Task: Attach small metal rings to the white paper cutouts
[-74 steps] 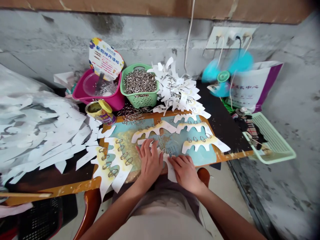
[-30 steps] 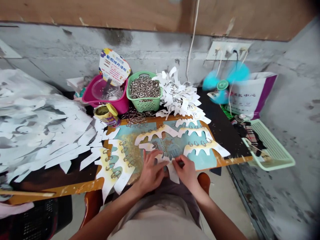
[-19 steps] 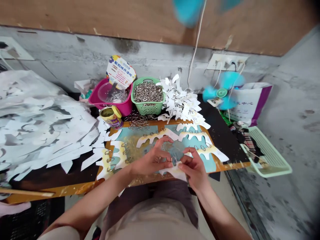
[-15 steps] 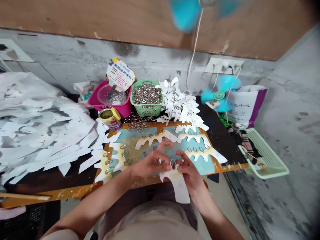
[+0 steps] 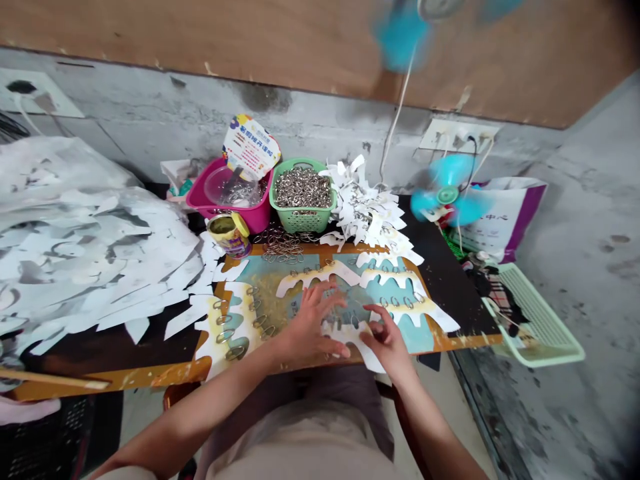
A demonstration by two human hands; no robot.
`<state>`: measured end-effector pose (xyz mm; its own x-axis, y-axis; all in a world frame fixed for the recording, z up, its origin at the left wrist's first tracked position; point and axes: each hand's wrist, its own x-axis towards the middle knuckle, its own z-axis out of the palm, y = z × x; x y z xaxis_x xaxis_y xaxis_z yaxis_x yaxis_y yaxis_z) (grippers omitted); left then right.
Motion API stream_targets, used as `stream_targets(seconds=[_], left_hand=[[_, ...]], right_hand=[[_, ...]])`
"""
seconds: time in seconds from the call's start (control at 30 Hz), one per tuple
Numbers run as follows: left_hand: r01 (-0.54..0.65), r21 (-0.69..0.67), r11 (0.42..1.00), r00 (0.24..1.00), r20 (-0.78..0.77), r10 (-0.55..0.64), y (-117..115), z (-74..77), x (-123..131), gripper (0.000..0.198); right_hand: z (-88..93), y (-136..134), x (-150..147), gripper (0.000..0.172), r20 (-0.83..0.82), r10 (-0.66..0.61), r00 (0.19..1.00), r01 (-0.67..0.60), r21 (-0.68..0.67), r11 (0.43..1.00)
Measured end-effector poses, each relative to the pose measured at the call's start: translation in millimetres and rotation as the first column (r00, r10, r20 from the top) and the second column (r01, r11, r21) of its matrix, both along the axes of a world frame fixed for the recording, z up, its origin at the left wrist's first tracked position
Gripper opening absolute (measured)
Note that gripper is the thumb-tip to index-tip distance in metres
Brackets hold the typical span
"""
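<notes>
A white cut-out piece [image 5: 367, 352] with small metal rings along its upper edge lies at the front of the stained board [image 5: 273, 280]. Over its left end spreads my left hand [image 5: 313, 327], open, fingers apart, hiding part of it. My right hand [image 5: 389, 343] is at the piece's right side, thumb and forefinger apart, the other fingers curled; whether it touches the piece is hard to tell. Similar pieces with yellowish ringed edges lie around: one piece [image 5: 315, 275] behind my hands, another piece [image 5: 410, 307] to the right, and a ringed piece [image 5: 245, 307] to the left.
A green basket [image 5: 303, 217] full of metal rings stands behind the board, beside a pink basket [image 5: 257, 217] and an open tin [image 5: 230, 235]. Loose rings [image 5: 283, 247] lie before them. White cut-outs [image 5: 125, 267] heap up at left. A small blue fan [image 5: 447, 193] spins at back right.
The ringed piece, held up between both hands before, is now down on the board's front edge. My left hand has let go and spread its fingers; my right fingers have loosened.
</notes>
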<state>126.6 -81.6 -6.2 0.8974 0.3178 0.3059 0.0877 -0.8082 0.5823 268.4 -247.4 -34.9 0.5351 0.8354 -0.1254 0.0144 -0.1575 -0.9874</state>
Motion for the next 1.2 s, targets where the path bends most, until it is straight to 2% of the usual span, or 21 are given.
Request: stream_targets(seconds=[0.03, 0.07, 0.17, 0.23, 0.27, 0.33, 0.4, 0.47, 0.53, 0.6, 0.63, 0.7, 0.77, 0.83, 0.9, 0.97, 1.1, 1.2], left_hand=[[0.001, 0.017, 1.000, 1.000, 0.006, -0.001, -4, -10.9, -2, 0.074], [0.001, 0.042, 0.999, 1.000, 0.006, -0.002, -8, -21.8, -5, 0.073], [-0.008, 0.130, 0.992, 0.999, -0.040, 0.013, -21, -50.6, -12, 0.039], [-0.023, 0.171, 0.985, 0.999, -0.045, 0.031, -28, -63.5, -14, 0.029], [-0.029, 0.181, 0.983, 0.999, -0.032, 0.036, -30, -68.0, -15, 0.028], [-0.032, 0.178, 0.984, 0.999, -0.010, 0.035, -32, -73.3, -16, 0.028], [-0.030, 0.156, 0.987, 1.000, -0.002, 0.031, -33, -75.0, -16, 0.030], [-0.044, 0.133, 0.990, 0.999, -0.005, 0.045, -33, -74.0, -17, 0.036], [-0.069, 0.099, 0.993, 0.997, -0.011, 0.070, -33, -71.5, -18, 0.043], [-0.075, 0.053, 0.996, 0.997, -0.014, 0.076, -32, -68.3, -19, 0.047], [-0.067, 0.034, 0.997, 0.998, -0.008, 0.068, -32, -66.6, -20, 0.047], [-0.048, 0.029, 0.998, 0.999, 0.020, 0.047, -32, -63.3, -20, 0.045], [-0.050, 0.056, 0.997, 0.998, 0.048, 0.047, -31, -60.2, -21, 0.039], [-0.068, 0.075, 0.995, 0.996, 0.062, 0.063, -31, -57.9, -24, 0.032], [-0.087, 0.069, 0.994, 0.995, 0.061, 0.082, -29, -56.9, -27, 0.027], [-0.113, 0.057, 0.992, 0.993, 0.050, 0.110, -27, -57.2, -29, 0.025], [-0.115, 0.045, 0.992, 0.993, 0.005, 0.115, -20, -58.9, -27, 0.023], [-0.042, 0.059, 0.997, 0.999, 0.000, 0.042, -17, -59.5, -23, 0.024]], right_hand=[[-8.2, -7, 1, 0.039, 0.153, -0.025, 0.988, 0.031, -0.040, 0.999], [-14.9, -13, 2, 0.034, 0.303, -0.035, 0.952, 0.059, -0.070, 0.996], [-24.0, -30, 6, 0.033, 0.616, -0.020, 0.787, 0.119, -0.121, 0.986], [-23.5, -39, 15, 0.041, 0.674, -0.013, 0.739, 0.152, -0.148, 0.977], [-22.5, -43, 22, 0.045, 0.656, -0.002, 0.755, 0.153, -0.172, 0.973], [-19.8, -51, 40, 0.053, 0.541, 0.025, 0.841, 0.112, -0.218, 0.969], [-16.2, -59, 56, 0.054, 0.381, 0.026, 0.924, 0.062, -0.215, 0.975], [-11.2, -62, 65, 0.047, 0.321, -0.071, 0.945, 0.125, -0.152, 0.980], [-5.1, -59, 61, 0.037, 0.422, -0.216, 0.880, 0.272, -0.076, 0.959], [0.3, -50, 44, 0.030, 0.588, -0.258, 0.767, 0.332, -0.019, 0.943], [2.0, -43, 34, 0.027, 0.652, -0.209, 0.729, 0.286, -0.012, 0.958], [2.4, -29, 11, 0.029, 0.724, -0.036, 0.689, 0.071, -0.018, 0.997], [-1.2, -15, -9, 0.035, 0.743, 0.102, 0.661, -0.093, -0.054, 0.994], [-7.7, -7, -21, 0.039, 0.734, 0.182, 0.654, -0.162, -0.099, 0.982], [-14.9, -2, -27, 0.040, 0.723, 0.212, 0.657, -0.178, -0.125, 0.976], [-21.1, 1, -29, 0.038, 0.729, 0.159, 0.665, -0.129, -0.098, 0.987], [-27.5, 10, -29, 0.024, 0.763, -0.038, 0.645, 0.093, -0.029, 0.995], [-28.1, 21, -32, 0.019, 0.775, 0.033, 0.631, 0.132, -0.149, 0.980]])
